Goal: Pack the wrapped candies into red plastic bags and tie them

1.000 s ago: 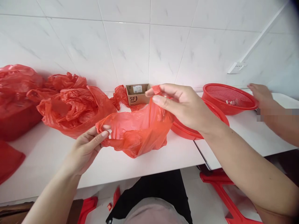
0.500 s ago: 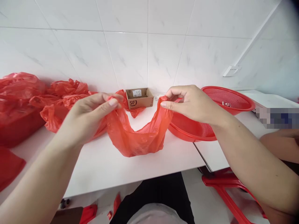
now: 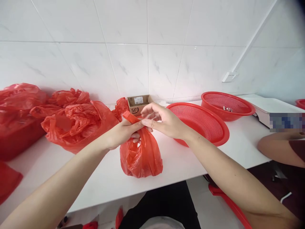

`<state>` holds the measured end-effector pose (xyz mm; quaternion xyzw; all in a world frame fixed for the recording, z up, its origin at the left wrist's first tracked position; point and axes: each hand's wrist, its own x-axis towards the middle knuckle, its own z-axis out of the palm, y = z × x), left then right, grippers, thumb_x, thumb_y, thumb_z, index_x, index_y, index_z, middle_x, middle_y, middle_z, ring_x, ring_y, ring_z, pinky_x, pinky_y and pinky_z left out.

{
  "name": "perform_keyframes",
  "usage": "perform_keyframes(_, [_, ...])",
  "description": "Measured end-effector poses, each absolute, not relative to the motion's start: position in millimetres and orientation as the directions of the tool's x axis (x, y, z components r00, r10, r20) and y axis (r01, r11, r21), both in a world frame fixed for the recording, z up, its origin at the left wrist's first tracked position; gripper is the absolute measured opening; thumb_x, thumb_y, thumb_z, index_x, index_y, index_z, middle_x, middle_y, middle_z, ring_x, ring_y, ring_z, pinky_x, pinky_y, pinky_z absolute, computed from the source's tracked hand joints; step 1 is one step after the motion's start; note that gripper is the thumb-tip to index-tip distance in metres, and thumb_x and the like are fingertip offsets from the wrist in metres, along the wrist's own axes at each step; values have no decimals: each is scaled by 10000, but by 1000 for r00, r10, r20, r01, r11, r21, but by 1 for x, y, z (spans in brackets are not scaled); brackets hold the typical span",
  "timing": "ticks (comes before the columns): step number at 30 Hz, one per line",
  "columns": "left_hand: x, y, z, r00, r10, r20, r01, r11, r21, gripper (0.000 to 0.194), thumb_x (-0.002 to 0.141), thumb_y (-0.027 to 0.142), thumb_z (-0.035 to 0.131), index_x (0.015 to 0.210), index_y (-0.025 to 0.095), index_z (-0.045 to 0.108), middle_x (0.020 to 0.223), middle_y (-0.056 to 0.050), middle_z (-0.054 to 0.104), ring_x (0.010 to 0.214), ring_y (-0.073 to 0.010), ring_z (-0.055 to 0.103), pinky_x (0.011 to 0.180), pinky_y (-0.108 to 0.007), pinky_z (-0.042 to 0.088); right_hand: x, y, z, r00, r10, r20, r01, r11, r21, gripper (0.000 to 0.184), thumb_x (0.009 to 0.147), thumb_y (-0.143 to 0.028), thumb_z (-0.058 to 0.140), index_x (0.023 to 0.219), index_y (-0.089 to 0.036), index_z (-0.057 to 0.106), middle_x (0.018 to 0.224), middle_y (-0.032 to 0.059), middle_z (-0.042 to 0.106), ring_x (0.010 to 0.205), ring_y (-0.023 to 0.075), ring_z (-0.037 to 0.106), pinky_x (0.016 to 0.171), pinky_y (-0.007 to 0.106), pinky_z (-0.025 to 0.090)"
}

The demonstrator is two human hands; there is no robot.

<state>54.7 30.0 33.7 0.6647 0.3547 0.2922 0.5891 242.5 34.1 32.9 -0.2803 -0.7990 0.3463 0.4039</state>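
In the head view, a red plastic bag [image 3: 141, 156] hangs low over the white table, its handles gathered into one twisted strip. My left hand [image 3: 126, 130] is closed around that strip, and a short end sticks out above its thumb. My right hand [image 3: 164, 122] meets it from the right. Its thumb presses on the strip beside my left thumb, while its index finger is curved and lifted. The other right fingertips are partly hidden behind the thumb and the bag. Whatever the bag contains cannot be made out.
Red plastic bags [image 3: 78, 124] are heaped at the left. Behind my hands stands a small cardboard box [image 3: 135, 110]. Two red mesh baskets [image 3: 221, 132] sit to the right, near a white device [image 3: 264, 108]. Another person's arm [image 3: 278, 148] rests at the table's right side.
My hands have come together from holding the bag's two handles apart. The handles are now bunched in my left hand, and the bag hangs lower and narrower.
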Motion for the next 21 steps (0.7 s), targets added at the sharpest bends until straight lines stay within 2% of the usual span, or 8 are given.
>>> perform_keyframes(4, [44,35,27,547,834,-75,136,-1,991,340,926,463,509,753,184,595,546,42,451,515,-93,469,573,-242,470,248,16,26,-473,779,412,162,537,-828,59,892,-200,568,908,-201,511,839,-14,568,767,106,564,712,270,490])
perform_keyframes(7, [39,34,30,611,791,-16,203,-138,969,303,896,404,557,712,176,634,671,-8,610,629,-124,568,616,-248,480,245,-7,32,-541,710,451,112,592,-798,95,876,-171,581,940,-214,525,885,-10,591,793,106,572,751,272,498])
perform_keyframes(9, [37,31,33,661,751,-10,304,-255,918,236,847,338,617,679,179,662,691,-7,632,648,-131,571,605,-244,472,242,-13,33,-555,664,501,71,638,-767,91,880,-188,593,956,-215,552,919,-5,606,808,108,581,769,273,498])
perform_keyframes(11, [36,25,35,694,720,-19,384,-346,856,125,814,285,643,748,200,706,738,-5,663,703,-145,597,646,-252,486,239,-9,27,-464,696,547,64,643,-763,62,920,-240,559,975,-214,572,965,6,617,860,116,591,798,278,489])
perform_keyframes(14, [38,17,31,665,746,28,413,-400,818,147,781,139,571,829,218,685,694,22,638,667,-129,598,630,-240,479,236,7,9,-383,817,431,110,503,-857,179,986,-298,445,1091,-226,571,1014,22,632,958,136,601,860,312,478])
perform_keyframes(17, [41,12,17,513,823,242,480,-509,714,278,661,-24,440,720,206,585,546,67,502,522,-90,502,514,-200,392,232,15,-10,-441,860,257,171,362,-916,262,1003,-282,390,1204,-245,555,1052,25,640,961,142,605,889,343,471])
perform_keyframes(19, [43,12,6,406,790,459,532,-613,584,298,630,-59,416,704,197,551,628,47,551,560,-89,507,516,-201,379,229,13,-17,-459,858,230,157,333,-930,302,993,-268,412,1276,-266,520,1133,24,627,944,137,602,879,338,474])
perform_keyframes(21, [44,12,-2,357,718,598,538,-681,497,281,687,-53,453,762,192,568,797,7,621,665,-103,553,560,-214,408,228,9,-19,-489,846,215,130,314,-941,342,979,-259,440,1316,-277,491,1169,23,617,874,125,600,825,317,486])
